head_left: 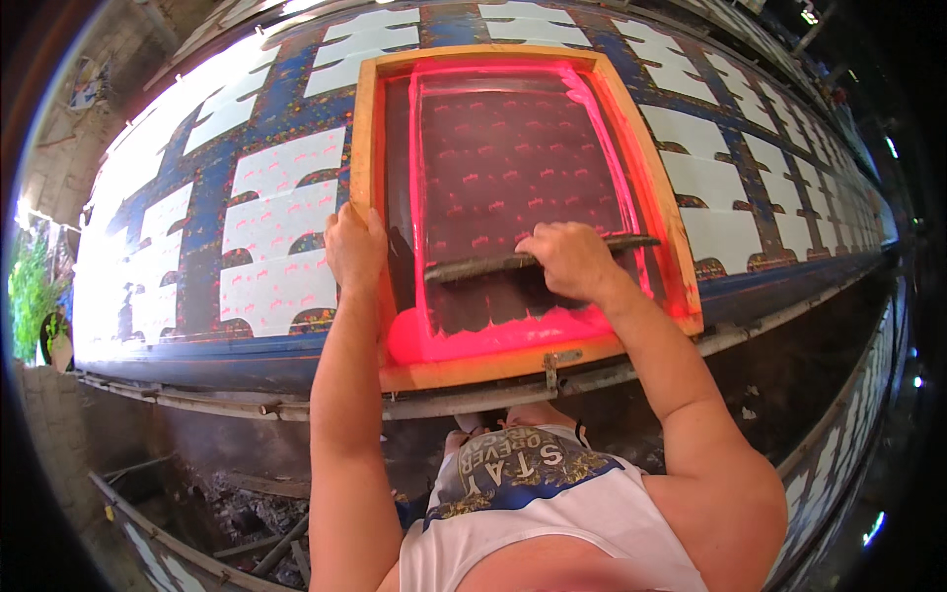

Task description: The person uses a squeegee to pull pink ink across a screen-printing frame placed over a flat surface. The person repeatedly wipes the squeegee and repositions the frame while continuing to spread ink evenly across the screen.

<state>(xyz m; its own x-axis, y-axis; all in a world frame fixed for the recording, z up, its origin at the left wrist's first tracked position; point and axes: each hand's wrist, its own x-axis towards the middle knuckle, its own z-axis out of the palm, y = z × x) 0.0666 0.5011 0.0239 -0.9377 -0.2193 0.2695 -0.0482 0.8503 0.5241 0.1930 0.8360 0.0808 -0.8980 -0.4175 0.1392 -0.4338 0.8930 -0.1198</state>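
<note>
The right hand gripped the stiff squeegee mid-handle; the left hand clamped the rigid wooden frame at 9 o'clock; pink ink looked slippery.

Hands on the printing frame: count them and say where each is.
2. The left hand grips the wooden frame's left rail; the right hand holds the squeegee on the mesh. None seem hidden.
</note>
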